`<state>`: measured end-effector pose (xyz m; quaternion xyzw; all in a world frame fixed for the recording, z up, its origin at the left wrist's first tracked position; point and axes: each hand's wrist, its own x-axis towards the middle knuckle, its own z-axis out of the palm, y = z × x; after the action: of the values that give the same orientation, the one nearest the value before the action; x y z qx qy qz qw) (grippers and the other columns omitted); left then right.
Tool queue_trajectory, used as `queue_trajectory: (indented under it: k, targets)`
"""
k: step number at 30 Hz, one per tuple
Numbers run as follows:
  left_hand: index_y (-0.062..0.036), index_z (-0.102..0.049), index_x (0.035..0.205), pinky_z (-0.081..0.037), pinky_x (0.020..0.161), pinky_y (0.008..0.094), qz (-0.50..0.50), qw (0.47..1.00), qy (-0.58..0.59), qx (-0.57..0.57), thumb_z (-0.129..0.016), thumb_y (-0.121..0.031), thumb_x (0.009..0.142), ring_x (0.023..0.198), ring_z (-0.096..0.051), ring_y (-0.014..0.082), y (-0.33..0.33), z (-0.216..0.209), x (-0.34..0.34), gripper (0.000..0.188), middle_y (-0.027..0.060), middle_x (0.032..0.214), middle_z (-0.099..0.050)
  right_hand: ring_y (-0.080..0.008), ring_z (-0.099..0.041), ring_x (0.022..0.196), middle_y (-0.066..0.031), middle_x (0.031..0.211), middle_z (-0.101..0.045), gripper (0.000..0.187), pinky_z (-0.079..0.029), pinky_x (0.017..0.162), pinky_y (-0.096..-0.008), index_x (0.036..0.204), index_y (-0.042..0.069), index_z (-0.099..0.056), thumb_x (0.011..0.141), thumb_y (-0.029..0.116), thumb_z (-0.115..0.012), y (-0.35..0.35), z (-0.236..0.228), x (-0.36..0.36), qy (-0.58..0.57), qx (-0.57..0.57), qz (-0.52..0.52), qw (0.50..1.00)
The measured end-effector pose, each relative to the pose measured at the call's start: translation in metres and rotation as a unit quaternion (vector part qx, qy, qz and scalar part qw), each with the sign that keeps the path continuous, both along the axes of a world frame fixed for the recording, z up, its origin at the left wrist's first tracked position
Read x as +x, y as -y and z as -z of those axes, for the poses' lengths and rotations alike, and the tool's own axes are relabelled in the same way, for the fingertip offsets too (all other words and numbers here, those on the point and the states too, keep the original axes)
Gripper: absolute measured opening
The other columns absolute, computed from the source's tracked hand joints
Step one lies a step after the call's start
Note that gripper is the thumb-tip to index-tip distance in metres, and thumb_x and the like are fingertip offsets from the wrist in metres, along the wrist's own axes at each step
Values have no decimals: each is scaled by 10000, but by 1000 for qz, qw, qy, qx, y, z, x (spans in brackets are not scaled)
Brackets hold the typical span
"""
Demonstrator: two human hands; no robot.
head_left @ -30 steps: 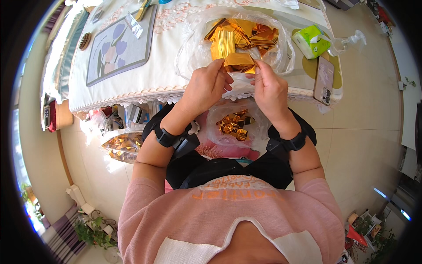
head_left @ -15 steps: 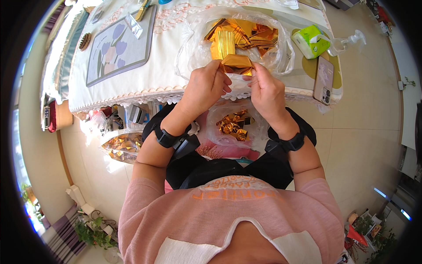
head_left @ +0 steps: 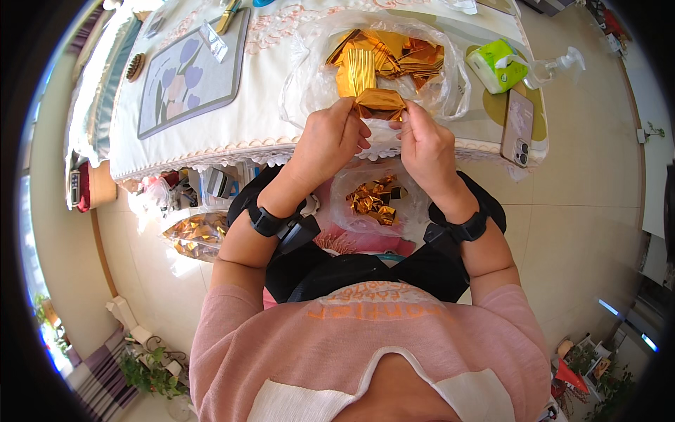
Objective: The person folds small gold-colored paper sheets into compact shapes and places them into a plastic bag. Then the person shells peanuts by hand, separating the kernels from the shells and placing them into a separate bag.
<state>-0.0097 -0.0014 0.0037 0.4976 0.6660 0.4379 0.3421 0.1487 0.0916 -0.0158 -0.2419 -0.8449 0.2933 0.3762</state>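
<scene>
Between my two hands a piece of folded gold foil paper (head_left: 380, 100) is held by its left and right ends at the table's near edge. My left hand (head_left: 333, 133) pinches the left end. The right end is pinched in my right hand (head_left: 426, 143). Just beyond sits an open clear plastic bag (head_left: 302, 77) holding stacks of gold foil paper (head_left: 394, 53), one pleated bundle leaning toward me. On my lap rests a second clear bag (head_left: 340, 200) with several small folded gold foil pieces (head_left: 373, 200) in it.
A grey flowered placemat (head_left: 151, 116) lies at left, with a pine cone (head_left: 135, 67) beside it. At right are a green tissue pack (head_left: 496, 67), a pump bottle (head_left: 562, 62) and a phone (head_left: 518, 130). A bag of gold pieces (head_left: 197, 235) stands on the floor.
The held foil paper has tilted slightly, and its upper face looks a little broader. Both hands stay nearly in place, still pinching its ends.
</scene>
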Motion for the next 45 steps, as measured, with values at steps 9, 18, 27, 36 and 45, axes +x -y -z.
queue_trajectory:
  k: [9, 18, 27, 36, 45]
  targets:
    - [86, -520, 1020, -579, 595, 296, 5, 1000, -12, -1, -336, -21, 956, 683, -707, 213, 0, 3, -2, 222, 151, 793, -677, -397, -654, 733, -240, 809, -644, 298, -525, 615, -434, 1115, -60, -537, 818, -74, -560, -1, 2, -1, -1, 4, -6, 1000]
    - [85, -514, 1029, -580, 599, 299, 7, 1000, -7, -8, -335, -24, 959, 688, -708, 217, 0, 3, -2, 220, 152, 798, -676, -383, -660, 722, -224, 779, -645, 287, -526, 605, -428, 1101, -67, -537, 814, -80, -553, -1, 4, -1, -2, 4, -13, 1000]
    - [88, -539, 1096, -569, 607, 286, 3, 1000, 7, 2, -377, -88, 987, 700, -701, 198, 1, -2, -3, 264, 147, 803, -676, -276, -702, 691, -177, 766, -675, 224, -543, 580, -342, 1113, -42, -586, 897, -20, -535, -2, 2, 1, 5, 15, 16, 1000]
    - [25, -613, 1143, -523, 577, 248, -118, 990, -48, 56, -485, -274, 999, 666, -669, 129, -6, 4, -27, 356, 92, 746, -678, -306, -661, 646, -174, 762, -661, 295, -518, 568, -351, 1045, -33, -659, 761, -37, -580, -22, -22, 20, 18, 6, -155, 988]
    - [18, -607, 1062, -512, 567, 406, -130, 942, -296, 91, -648, -232, 853, 650, -655, 311, -25, 37, -17, 328, 170, 818, -677, -320, -632, 624, -151, 745, -663, 209, -504, 566, -381, 928, -22, -688, 784, 122, -643, -17, -32, 22, 101, -36, -277, 955]
